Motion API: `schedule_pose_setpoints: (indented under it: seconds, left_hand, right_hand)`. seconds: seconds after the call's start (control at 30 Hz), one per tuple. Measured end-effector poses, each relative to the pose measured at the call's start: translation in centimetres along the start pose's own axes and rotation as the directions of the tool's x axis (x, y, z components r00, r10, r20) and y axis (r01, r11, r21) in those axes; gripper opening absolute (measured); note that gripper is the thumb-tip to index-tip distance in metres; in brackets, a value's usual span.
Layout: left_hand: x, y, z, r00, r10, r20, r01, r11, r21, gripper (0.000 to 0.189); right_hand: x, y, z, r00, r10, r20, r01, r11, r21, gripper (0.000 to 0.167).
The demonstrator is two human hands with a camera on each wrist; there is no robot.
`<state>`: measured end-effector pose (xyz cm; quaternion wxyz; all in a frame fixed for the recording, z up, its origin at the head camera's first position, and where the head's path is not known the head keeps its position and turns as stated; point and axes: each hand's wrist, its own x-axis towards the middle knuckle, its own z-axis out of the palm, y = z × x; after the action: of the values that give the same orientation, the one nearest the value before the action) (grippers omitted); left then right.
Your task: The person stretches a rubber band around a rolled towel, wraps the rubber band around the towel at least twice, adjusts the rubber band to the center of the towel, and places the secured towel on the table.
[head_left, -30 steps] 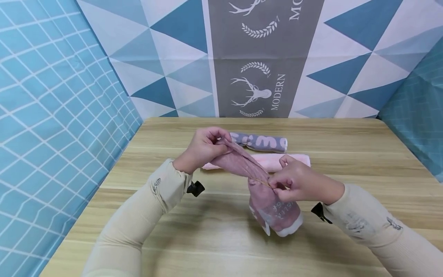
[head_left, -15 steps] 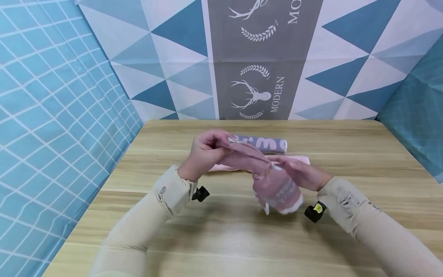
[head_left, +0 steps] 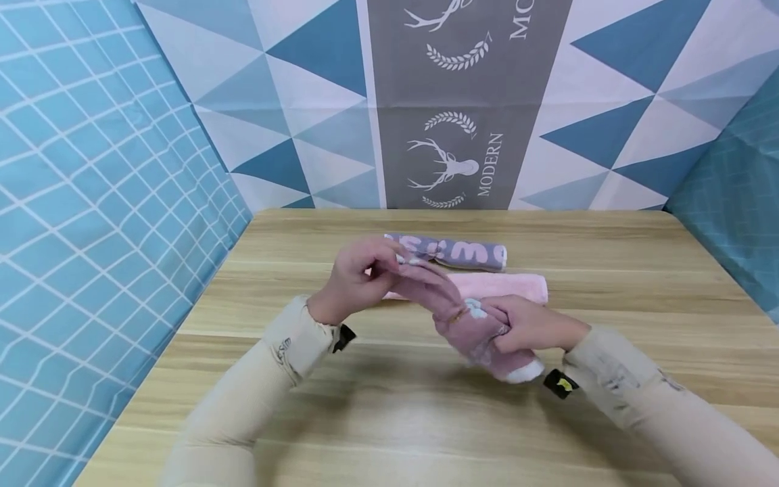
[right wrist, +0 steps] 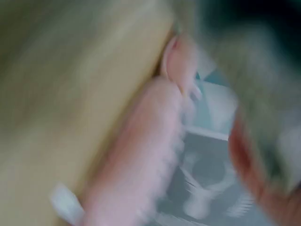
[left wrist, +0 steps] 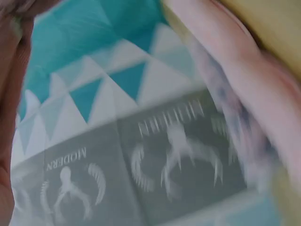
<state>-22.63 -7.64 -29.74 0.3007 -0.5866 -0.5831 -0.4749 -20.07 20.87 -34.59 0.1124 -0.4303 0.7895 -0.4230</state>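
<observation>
A mauve towel (head_left: 422,284) with white edging hangs above the table between both hands in the head view. A thin yellowish band (head_left: 456,314) cinches it around the middle. My left hand (head_left: 360,279) pinches its upper left end. Around the bunched lower right part, my right hand (head_left: 535,325) curls its fingers and thumb. In the left wrist view only part of the left hand (left wrist: 11,117) shows at the edge. The right wrist view is blurred, with the right hand (right wrist: 258,179) partly seen at the right.
Behind the mauve towel lies a rolled pink towel (head_left: 517,287), also in the left wrist view. Farther back is a rolled grey-blue towel (head_left: 471,254) with pink letters. The wooden table (head_left: 389,426) ends at a patterned backdrop (head_left: 456,88).
The right hand has let go of its pinch at the band, swung up beside the towel, and now grips the towel's lower part. The left hand keeps its hold, slightly lower.
</observation>
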Motion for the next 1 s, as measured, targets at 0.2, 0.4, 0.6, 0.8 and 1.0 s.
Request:
schedule_pose_setpoints:
  seconds: [0.2,0.4,0.6,0.8,1.0]
  left_hand:
    - [-2.1,0.1,-1.1,0.873,0.03,0.486,-0.219,0.915,0.338,0.026]
    - [-3.2,-1.0,0.4,0.791,-0.026,0.611,-0.369,0.776,0.511,0.026]
    - [-5.5,-1.9,1.5,0.62,-0.207,0.757,-0.408,0.739,0.537,0.02]
    - [-6.3,-1.2,1.7,0.499,-0.392,0.773,-0.288,0.766,0.575,0.005]
    - [-5.5,-1.6,1.5,0.528,-0.48,0.701,-0.055,0.804,0.592,0.043]
  right_hand:
    - [-1.4,-2.3,-0.3,0.986,-0.027,-0.163,-0.103,0.674,-0.732,0.028]
    - [-0.6,-0.6,0.3,0.981,-0.132,-0.143,-0.071,0.439,-0.896,0.024]
    - [0.9,2.6,1.8,0.976,-0.201,-0.089,-0.004,0.389,-0.921,0.021]
    - [0.5,3.0,1.8,0.982,0.165,0.094,-0.042,0.674,-0.738,0.046]
    - [-0.8,2.3,0.5,0.945,0.312,0.096,-0.196,0.779,-0.595,0.07]
